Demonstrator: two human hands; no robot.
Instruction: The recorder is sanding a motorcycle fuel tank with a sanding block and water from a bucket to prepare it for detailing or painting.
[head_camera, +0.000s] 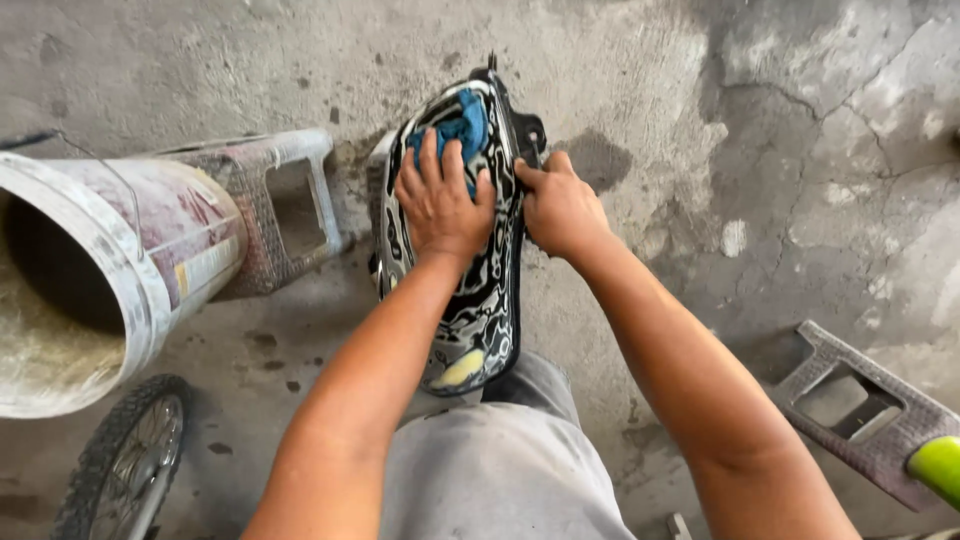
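- Rough, stained concrete floor (760, 200) all around, with a tipped white bucket (110, 270) at the left and a small wheel (125, 465) below it.
- The step in hand looks like wiping: the left hand (440, 200) presses a blue cloth (462, 125) flat onto a glossy black-and-white patterned panel (480, 300).
- The right hand (558, 205) grips the panel's edge, steadying it.
- The panel rests on the person's lap, tilted away; carrying on calls for a firm hold.

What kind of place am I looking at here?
Probably a small bike or motorcycle repair workshop: a stained, cracked concrete floor, a spoked wheel, a big dirty bucket, and the left hand pressing a blue cloth on a glossy patterned body panel.
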